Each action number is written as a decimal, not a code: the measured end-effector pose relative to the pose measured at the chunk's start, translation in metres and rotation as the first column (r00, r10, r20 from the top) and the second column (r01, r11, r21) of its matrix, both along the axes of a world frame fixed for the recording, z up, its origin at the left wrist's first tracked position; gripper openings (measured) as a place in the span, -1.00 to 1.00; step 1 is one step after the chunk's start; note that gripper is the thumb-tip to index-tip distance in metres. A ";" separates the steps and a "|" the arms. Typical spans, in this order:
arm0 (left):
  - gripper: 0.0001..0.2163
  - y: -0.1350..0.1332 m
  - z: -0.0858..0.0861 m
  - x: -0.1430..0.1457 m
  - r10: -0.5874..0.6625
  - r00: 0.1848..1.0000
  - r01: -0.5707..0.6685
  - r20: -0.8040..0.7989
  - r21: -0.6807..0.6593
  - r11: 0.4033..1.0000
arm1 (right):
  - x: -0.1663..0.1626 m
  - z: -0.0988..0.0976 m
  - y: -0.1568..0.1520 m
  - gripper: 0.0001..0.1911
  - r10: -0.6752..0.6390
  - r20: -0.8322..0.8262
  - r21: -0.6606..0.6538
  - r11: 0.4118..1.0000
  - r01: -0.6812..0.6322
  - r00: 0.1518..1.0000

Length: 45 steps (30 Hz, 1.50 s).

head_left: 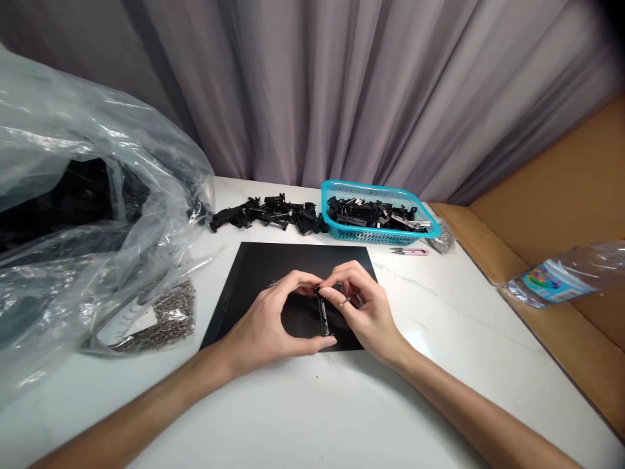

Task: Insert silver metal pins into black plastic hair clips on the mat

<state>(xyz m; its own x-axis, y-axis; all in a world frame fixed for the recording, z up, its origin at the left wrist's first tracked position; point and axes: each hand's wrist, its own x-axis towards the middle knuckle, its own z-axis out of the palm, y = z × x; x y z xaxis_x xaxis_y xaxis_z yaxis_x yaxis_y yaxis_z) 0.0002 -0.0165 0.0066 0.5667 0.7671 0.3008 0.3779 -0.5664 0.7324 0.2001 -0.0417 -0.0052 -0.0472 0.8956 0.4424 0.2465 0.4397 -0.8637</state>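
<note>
Both my hands meet over a black mat (258, 267) on the white table. My left hand (273, 322) pinches a slim black plastic part (323, 316), thumb at its lower end and forefinger at its top, holding it upright on the mat. My right hand (364, 306) is closed in a pinch at the top end of the same part; a small metal piece shows by its fingers.
A row of black plastic parts (268, 213) lies behind the mat. A turquoise basket (381, 236) holds more of them. Pink snips (413, 251) lie beside it. A big clear bag (83, 215) and a bag of small metal pieces (166, 319) stand left. A water bottle (561, 277) lies right.
</note>
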 end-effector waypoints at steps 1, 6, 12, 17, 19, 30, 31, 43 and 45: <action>-0.41 0.000 0.000 0.000 0.002 1.000 -0.002 0.002 -0.002 1.000 | 0.000 0.000 0.000 -0.94 -0.002 -0.006 -0.007 1.000 0.002 1.000; -0.42 0.000 0.000 0.000 0.014 1.000 -0.014 0.006 -0.022 1.000 | 0.004 0.003 -0.001 -0.91 0.000 0.015 -0.027 1.000 0.001 1.000; -0.43 0.000 0.000 0.002 0.002 1.000 -0.001 0.026 -0.026 1.000 | 0.003 -0.006 -0.001 -0.94 -0.079 0.129 0.088 0.994 0.068 0.988; -0.41 -0.001 -0.005 0.002 0.010 1.000 -0.010 0.011 -0.020 1.000 | 0.001 -0.013 -0.003 -0.91 -0.212 0.305 0.279 0.952 0.126 0.928; -0.42 -0.001 -0.007 0.002 0.015 1.000 -0.015 -0.001 -0.009 1.000 | 0.000 -0.014 -0.003 -0.90 -0.260 0.350 0.345 0.929 0.134 0.900; -0.43 -0.001 -0.008 0.002 0.032 0.999 -0.033 0.033 0.020 0.999 | 0.006 -0.009 -0.001 -0.84 -0.235 0.410 0.461 0.887 0.023 0.881; -0.45 -0.001 -0.007 0.002 0.029 0.999 -0.030 0.027 0.022 0.999 | 0.007 -0.009 -0.001 -0.84 -0.215 0.415 0.451 0.893 0.006 0.884; -0.39 0.004 -0.005 0.002 0.038 0.999 -0.042 -0.028 -0.166 0.985 | 0.023 0.005 0.004 -0.64 0.027 0.163 0.020 0.999 -0.031 0.986; -0.39 0.003 -0.005 0.001 0.041 0.998 -0.047 -0.037 -0.177 0.983 | 0.026 0.005 0.006 -0.59 -0.021 0.112 -0.005 1.000 0.021 0.993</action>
<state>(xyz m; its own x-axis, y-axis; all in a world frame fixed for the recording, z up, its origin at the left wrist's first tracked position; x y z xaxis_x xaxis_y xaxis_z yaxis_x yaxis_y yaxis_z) 0.0014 -0.0132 0.0018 0.5388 0.8310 0.1385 0.4254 -0.4103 0.8067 0.2263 -0.0356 -0.0001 -0.0772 0.8996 0.4298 0.3509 0.4280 -0.8329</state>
